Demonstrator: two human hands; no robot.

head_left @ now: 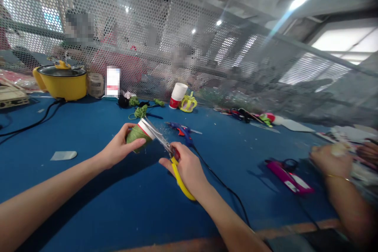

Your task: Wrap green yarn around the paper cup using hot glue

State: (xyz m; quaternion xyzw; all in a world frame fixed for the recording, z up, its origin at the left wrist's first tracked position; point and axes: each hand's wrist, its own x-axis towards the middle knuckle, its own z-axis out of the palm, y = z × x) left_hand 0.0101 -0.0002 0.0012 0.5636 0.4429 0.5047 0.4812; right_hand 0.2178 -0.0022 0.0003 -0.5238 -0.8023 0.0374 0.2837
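Note:
My left hand (122, 145) is closed around a paper cup wrapped in green yarn (137, 138); its white rim with a red line tilts up to the right. In my right hand (187, 165) are scissors (181, 181) with yellow handles, their blades spread at the cup's rim. One blade seems to reach over the rim, but I cannot tell whether it touches. Just beyond the cup lies a loose bundle of green yarn (140, 112). A blue glue gun (183, 130) rests on the blue table (97, 189) past the scissors, its cord running toward me.
At the back stand a yellow electric pot (66, 84), white-and-red paper cups (178, 95) and a yellow crown-shaped piece (188, 103), before a perforated metal screen (201, 59). A magenta power strip (291, 178) lies right, near another person's hand (332, 159). A translucent piece (64, 155) lies left.

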